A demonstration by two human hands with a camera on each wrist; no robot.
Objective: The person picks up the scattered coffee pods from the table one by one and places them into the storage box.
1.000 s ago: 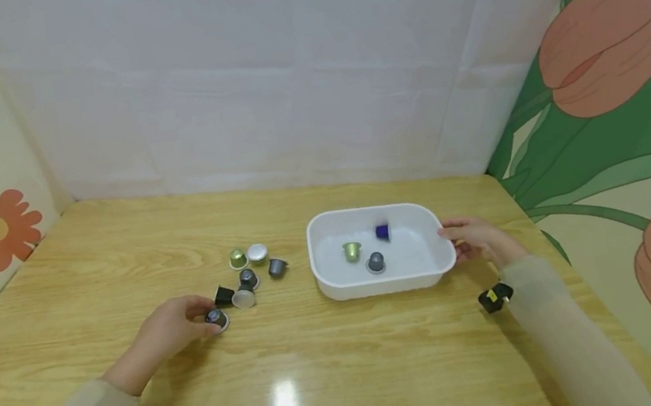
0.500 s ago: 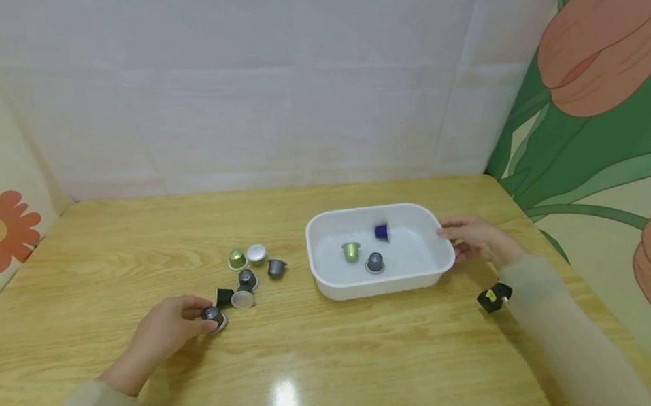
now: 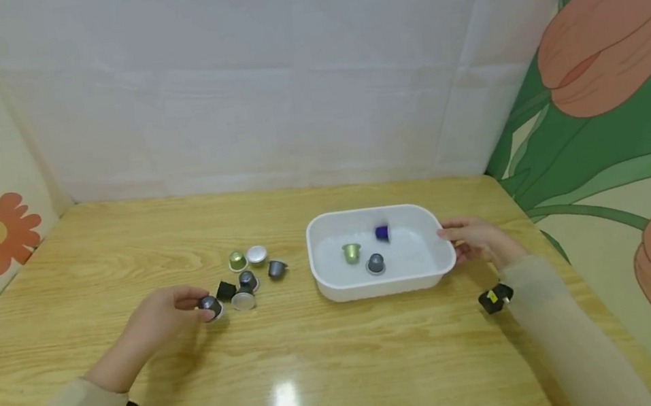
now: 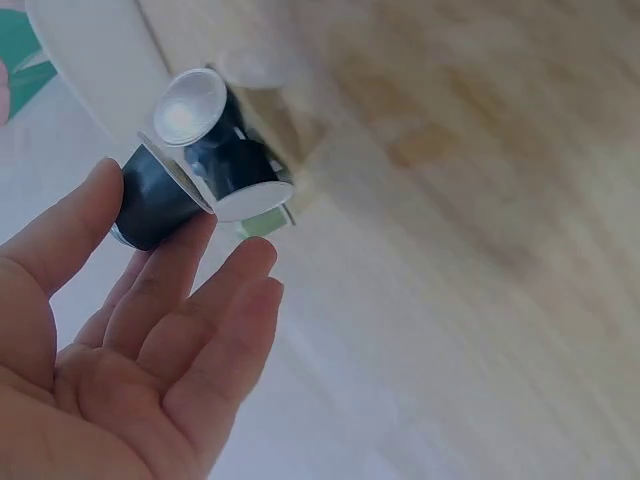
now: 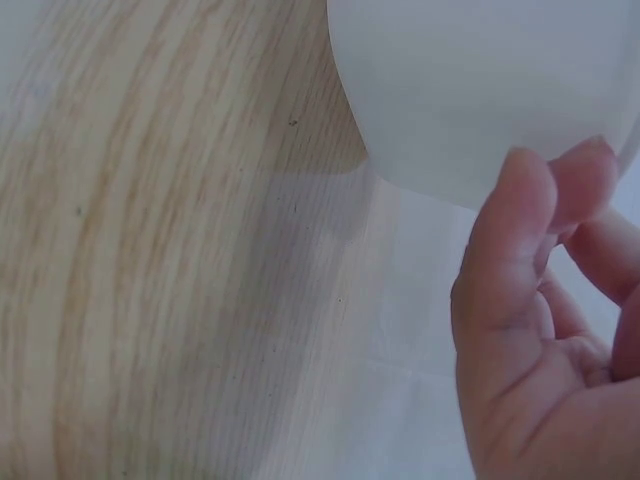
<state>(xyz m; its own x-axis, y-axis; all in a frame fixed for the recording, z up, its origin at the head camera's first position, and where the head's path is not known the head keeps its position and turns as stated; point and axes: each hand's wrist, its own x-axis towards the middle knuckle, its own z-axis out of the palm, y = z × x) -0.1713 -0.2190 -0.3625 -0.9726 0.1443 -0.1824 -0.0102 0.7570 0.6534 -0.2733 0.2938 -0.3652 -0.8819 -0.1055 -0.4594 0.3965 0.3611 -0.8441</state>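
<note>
My left hand [image 3: 158, 321] pinches a dark grey coffee capsule [image 3: 209, 307] between thumb and fingers, just left of a small cluster of capsules. In the left wrist view this capsule [image 4: 152, 200] is tilted, its foil rim facing the other dark capsules [image 4: 232, 165]. At the right end of a white plastic tub [image 3: 380, 288], my right hand [image 3: 481, 239] grips the rim. Inside the tub lie a light green capsule [image 3: 352, 252], a grey capsule [image 3: 376, 263] and a purple capsule [image 3: 382, 233]. The right wrist view shows fingertips [image 5: 525, 180] at the tub's wall.
Loose on the wooden table [image 3: 347, 365] are a green capsule [image 3: 237, 260], a capsule with its silver lid up [image 3: 257, 254], a grey capsule on its side [image 3: 277, 270], a black capsule [image 3: 226, 291] and further dark ones. A white sheet [image 3: 287, 98] hangs behind.
My left hand has moved slightly left and away from me with the grey capsule in its fingers. The black capsule beside it has shifted a little. Right hand and tub stay put.
</note>
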